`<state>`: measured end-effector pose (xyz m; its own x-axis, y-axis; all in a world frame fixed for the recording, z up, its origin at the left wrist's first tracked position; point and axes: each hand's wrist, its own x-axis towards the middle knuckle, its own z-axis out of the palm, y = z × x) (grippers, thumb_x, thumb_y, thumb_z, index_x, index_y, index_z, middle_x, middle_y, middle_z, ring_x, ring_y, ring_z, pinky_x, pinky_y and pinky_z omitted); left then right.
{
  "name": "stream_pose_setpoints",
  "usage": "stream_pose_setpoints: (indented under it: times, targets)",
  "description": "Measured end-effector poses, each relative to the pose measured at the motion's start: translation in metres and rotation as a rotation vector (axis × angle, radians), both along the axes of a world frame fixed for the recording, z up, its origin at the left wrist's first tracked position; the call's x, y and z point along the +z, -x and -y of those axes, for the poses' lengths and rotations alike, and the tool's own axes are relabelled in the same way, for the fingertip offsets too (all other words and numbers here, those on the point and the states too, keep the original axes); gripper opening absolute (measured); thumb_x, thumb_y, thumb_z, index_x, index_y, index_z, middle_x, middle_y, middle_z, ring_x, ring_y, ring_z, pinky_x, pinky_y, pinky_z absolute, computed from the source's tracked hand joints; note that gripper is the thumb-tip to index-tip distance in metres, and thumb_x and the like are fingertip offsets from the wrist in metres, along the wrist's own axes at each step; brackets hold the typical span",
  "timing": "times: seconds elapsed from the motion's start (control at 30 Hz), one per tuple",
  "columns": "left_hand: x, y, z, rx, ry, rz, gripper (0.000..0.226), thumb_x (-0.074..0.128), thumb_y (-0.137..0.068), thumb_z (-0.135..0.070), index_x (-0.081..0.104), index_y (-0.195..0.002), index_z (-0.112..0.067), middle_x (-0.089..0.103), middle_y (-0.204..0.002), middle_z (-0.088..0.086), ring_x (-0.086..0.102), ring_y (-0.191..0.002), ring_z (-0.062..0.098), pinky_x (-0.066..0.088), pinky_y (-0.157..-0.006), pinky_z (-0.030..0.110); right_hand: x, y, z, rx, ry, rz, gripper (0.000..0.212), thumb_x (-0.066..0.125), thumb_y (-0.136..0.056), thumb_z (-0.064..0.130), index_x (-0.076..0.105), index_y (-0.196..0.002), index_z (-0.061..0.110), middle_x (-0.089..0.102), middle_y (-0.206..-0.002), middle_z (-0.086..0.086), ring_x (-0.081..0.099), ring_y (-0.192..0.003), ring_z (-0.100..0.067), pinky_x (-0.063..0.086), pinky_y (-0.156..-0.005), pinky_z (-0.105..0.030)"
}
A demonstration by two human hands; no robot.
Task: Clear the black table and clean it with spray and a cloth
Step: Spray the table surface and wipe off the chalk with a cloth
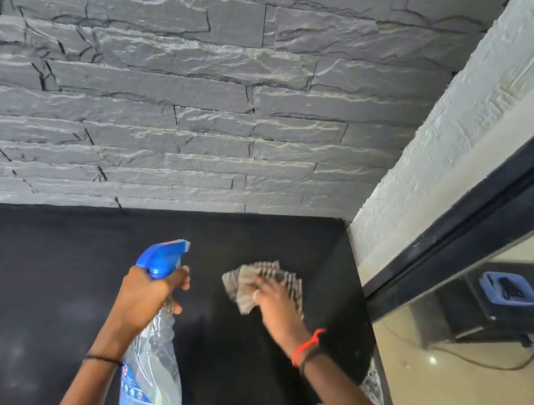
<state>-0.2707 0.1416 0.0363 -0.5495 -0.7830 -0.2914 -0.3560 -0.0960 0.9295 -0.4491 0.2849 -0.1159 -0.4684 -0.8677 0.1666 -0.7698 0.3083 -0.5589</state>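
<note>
Below a stone wall (pixel 172 84) at twelve o'clock, a cloth (pixel 271 270) is pressed on the black surface (pixel 23 270) by the right hand's (pixel 273 304) flat fingers (pixel 258 284), a spray bottle (pixel 162 256) clasped in the left hand's (pixel 144 298) curled fingers (pixel 181 281).

No text can be read with any certainty. The only printed surface is the blue paper label (pixel 133 401) on the clear plastic spray bottle (pixel 163 356) at the bottom centre of the frame. It carries white print and a row of small round icons, all too small and blurred to make out. At the label's upper left edge sits a small red and white mark, possibly a brand logo, whose letters cannot be told. The dark blue collar (pixel 154 272) under the bottle's blue trigger head (pixel 162 254) shows a faint line of pale lettering, also illegible.
</note>
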Motion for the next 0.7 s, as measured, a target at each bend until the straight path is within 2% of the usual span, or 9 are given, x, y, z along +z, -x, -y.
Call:
stream_pose_setpoints:
  times: [0.07,0.23,0.33,0.4,0.47,0.57,0.6,0.63,0.7]
  targets:
    - [0.001,-0.003,-0.004,-0.013,0.0,0.004,0.007,0.063,-0.086,-0.009,0.063,-0.083,-0.003,0.065,-0.076,0.016,0.056,-0.044,0.021,0.049,-0.052,0.032,0.0,-0.03,-0.032,0.102,-0.143,-0.236,0.041,0.037,-0.075,0.02,0.075,-0.087,0.031,0.067,-0.114,0.01,0.058,-0.103,-0.011,0.033,-0.098,-0.024]
    - [0.002,-0.016,-0.016,-0.047,0.008,0.028,0.007,0.062,-0.087,-0.009,0.062,-0.082,-0.003,0.065,-0.078,0.018,0.057,-0.046,0.024,0.05,-0.051,0.031,-0.032,-0.017,-0.142,-0.092,-0.06,-0.126,0.055,0.05,-0.077,0.006,0.057,-0.122,0.037,0.047,-0.138,0.018,0.043,-0.125,-0.008,0.023,-0.109,-0.023]
    - [0.003,-0.027,-0.021,-0.056,0.015,0.054,0.009,0.062,-0.086,-0.009,0.063,-0.08,-0.003,0.065,-0.077,0.018,0.057,-0.044,0.024,0.049,-0.05,0.031,-0.008,0.037,-0.16,-0.282,-0.169,-0.077,0.037,0.047,-0.093,-0.001,0.054,-0.119,0.025,0.051,-0.13,0.013,0.046,-0.114,0.016,0.031,-0.106,-0.011]
    - [0.002,-0.034,-0.025,-0.064,0.011,0.072,0.01,0.062,-0.086,-0.009,0.062,-0.078,-0.002,0.064,-0.075,0.017,0.056,-0.042,0.021,0.048,-0.048,0.03,-0.003,0.067,-0.147,-0.425,-0.109,0.071,0.037,0.045,-0.093,-0.005,0.054,-0.121,0.018,0.055,-0.131,-0.004,0.054,-0.119,-0.004,0.03,-0.11,-0.019]
    - [0.003,-0.041,-0.032,-0.071,0.01,0.086,0.013,0.062,-0.087,-0.01,0.062,-0.076,-0.003,0.064,-0.073,0.015,0.055,-0.04,0.02,0.047,-0.048,0.029,-0.003,0.078,-0.118,-0.413,-0.081,0.046,0.04,0.042,-0.089,-0.003,0.059,-0.121,0.015,0.055,-0.133,-0.006,0.053,-0.123,-0.02,0.028,-0.11,-0.02]
    - [0.004,-0.051,-0.042,-0.089,0.015,0.107,0.014,0.063,-0.087,-0.011,0.061,-0.075,-0.002,0.064,-0.073,0.014,0.056,-0.04,0.021,0.048,-0.047,0.028,0.014,0.047,-0.061,-0.177,-0.102,0.188,0.045,0.039,-0.092,-0.003,0.066,-0.097,0.033,0.064,-0.095,0.03,0.055,-0.089,0.015,0.042,-0.082,-0.005]
    - [0.004,-0.055,-0.045,-0.093,0.018,0.113,0.014,0.063,-0.087,-0.011,0.062,-0.076,-0.002,0.064,-0.072,0.014,0.056,-0.04,0.02,0.048,-0.047,0.028,0.011,0.029,-0.044,-0.12,-0.036,0.165,0.047,0.036,-0.091,-0.005,0.067,-0.093,0.03,0.062,-0.085,0.028,0.056,-0.077,0.015,0.043,-0.073,-0.003]
    - [0.004,-0.059,-0.048,-0.097,0.02,0.116,0.014,0.063,-0.087,-0.011,0.062,-0.076,-0.002,0.064,-0.072,0.013,0.057,-0.041,0.02,0.048,-0.048,0.029,0.004,0.011,-0.031,-0.133,-0.002,0.157,0.045,0.035,-0.089,-0.009,0.067,-0.1,0.022,0.065,-0.094,0.018,0.059,-0.078,0.012,0.046,-0.074,-0.006]
    - [0.004,-0.066,-0.053,-0.106,0.028,0.118,0.012,0.062,-0.086,-0.01,0.062,-0.077,-0.002,0.064,-0.072,0.012,0.057,-0.04,0.02,0.048,-0.048,0.03,-0.006,-0.03,-0.022,-0.099,-0.035,0.158,0.037,0.035,-0.089,-0.002,0.065,-0.11,0.004,0.064,-0.117,-0.005,0.063,-0.1,-0.005,0.05,-0.09,-0.022]
